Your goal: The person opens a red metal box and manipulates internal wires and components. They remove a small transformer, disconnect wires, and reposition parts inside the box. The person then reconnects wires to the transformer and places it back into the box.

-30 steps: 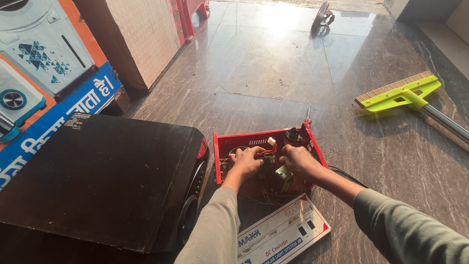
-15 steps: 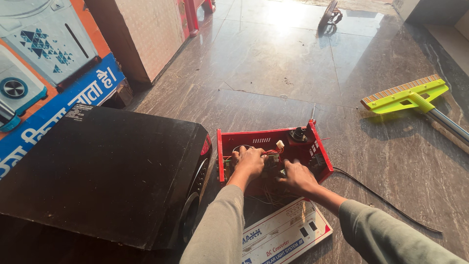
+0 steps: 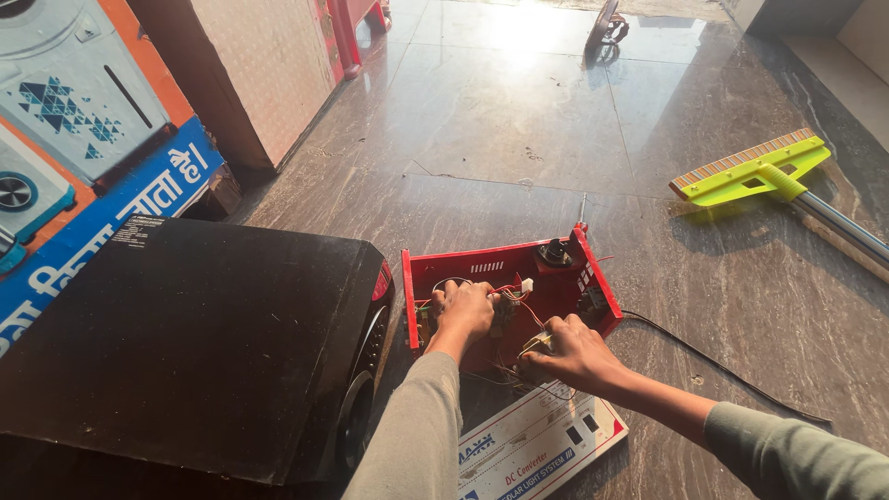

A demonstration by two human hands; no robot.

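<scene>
An open red metal case [image 3: 493, 264] lies on the floor with wires and electrical parts inside. My left hand [image 3: 466, 308] is closed around a bundle of wires and a part at the case's left middle. At the near edge of the case, my right hand [image 3: 574, 352] grips a small yellowish part with wires running from it. A black knob [image 3: 556, 251] sits in the far right corner of the case. What lies under my hands is hidden.
A white front panel [image 3: 537, 444] lies just in front of the case. A big black box [image 3: 185, 343] stands to the left. A black cable [image 3: 722, 366] trails right. A green floor wiper [image 3: 755, 171] lies at far right; cartons stand at the left.
My right hand has pulled back from the middle of the case to its near edge. The left hand stays on the wires. The view has shifted slightly.
</scene>
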